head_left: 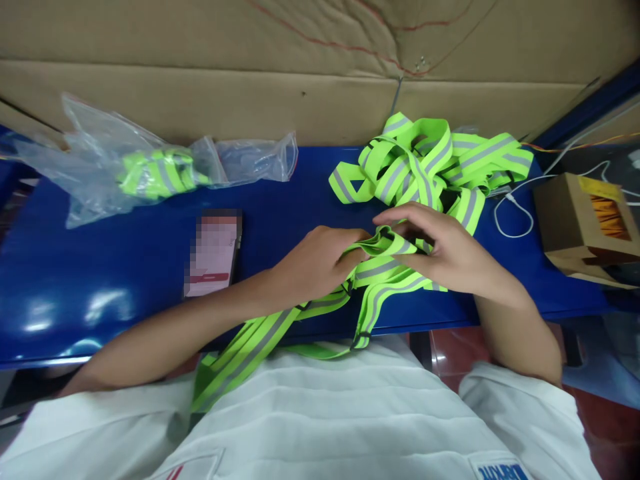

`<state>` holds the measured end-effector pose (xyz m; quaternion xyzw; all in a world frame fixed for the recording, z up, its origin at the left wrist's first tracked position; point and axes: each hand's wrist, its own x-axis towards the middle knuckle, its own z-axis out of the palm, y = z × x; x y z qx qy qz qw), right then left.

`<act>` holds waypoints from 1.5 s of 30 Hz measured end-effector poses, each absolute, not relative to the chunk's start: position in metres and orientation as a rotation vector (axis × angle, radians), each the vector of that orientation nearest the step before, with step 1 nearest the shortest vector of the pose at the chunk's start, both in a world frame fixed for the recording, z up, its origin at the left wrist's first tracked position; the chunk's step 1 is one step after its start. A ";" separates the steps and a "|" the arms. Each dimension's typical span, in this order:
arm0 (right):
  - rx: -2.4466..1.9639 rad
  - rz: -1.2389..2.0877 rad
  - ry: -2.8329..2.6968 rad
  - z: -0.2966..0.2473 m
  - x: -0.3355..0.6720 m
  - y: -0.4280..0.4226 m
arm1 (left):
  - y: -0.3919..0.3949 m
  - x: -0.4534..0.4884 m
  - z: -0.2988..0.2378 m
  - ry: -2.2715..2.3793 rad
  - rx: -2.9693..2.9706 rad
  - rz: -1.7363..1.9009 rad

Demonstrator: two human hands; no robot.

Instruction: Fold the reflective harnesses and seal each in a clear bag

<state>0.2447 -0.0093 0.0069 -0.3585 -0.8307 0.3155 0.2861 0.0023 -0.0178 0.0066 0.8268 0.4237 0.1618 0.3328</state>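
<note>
My left hand (315, 263) is closed on a neon-green strap with a grey reflective stripe (380, 277), near the front edge of the blue table (125, 267). My right hand (440, 250) grips the same strap from the right, fingers curled over its folded part. The strap's loose ends hang off the table onto my lap. Just behind my hands lies a tangled pile of the same green straps (430, 167).
A clear plastic bag with folded green straps inside (150, 170) lies at the back left. A phone (213, 253) lies left of my left hand. A small open cardboard box (585, 223) and a white cable (515, 213) sit at the right. Cardboard (300, 60) lines the back.
</note>
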 end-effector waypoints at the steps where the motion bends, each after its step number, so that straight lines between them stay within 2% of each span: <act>1: -0.990 0.922 -2.179 0.008 0.247 -0.009 | -0.017 0.002 0.009 1.096 2.149 0.423; 5: -0.990 1.207 -2.014 0.012 0.249 -0.008 | -0.014 0.001 0.012 1.042 2.028 0.446; 8: -0.996 1.246 -1.943 0.010 0.248 -0.005 | -0.009 0.000 0.009 0.963 1.934 0.464; 17: -0.982 0.943 -2.054 0.012 0.246 -0.009 | -0.001 0.000 0.001 0.822 1.520 0.396; 27: -0.771 0.607 -2.111 0.009 0.243 -0.008 | -0.004 -0.005 0.021 0.930 1.408 0.627; 32: -0.892 0.773 -2.085 0.000 0.247 -0.005 | -0.002 -0.014 0.021 0.944 1.323 0.842; 38: -0.929 1.080 -1.869 -0.014 0.233 -0.003 | 0.000 -0.017 0.019 0.967 1.396 0.936; 45: -0.928 1.021 -1.707 -0.010 0.220 -0.013 | -0.003 -0.010 0.013 1.182 1.692 0.776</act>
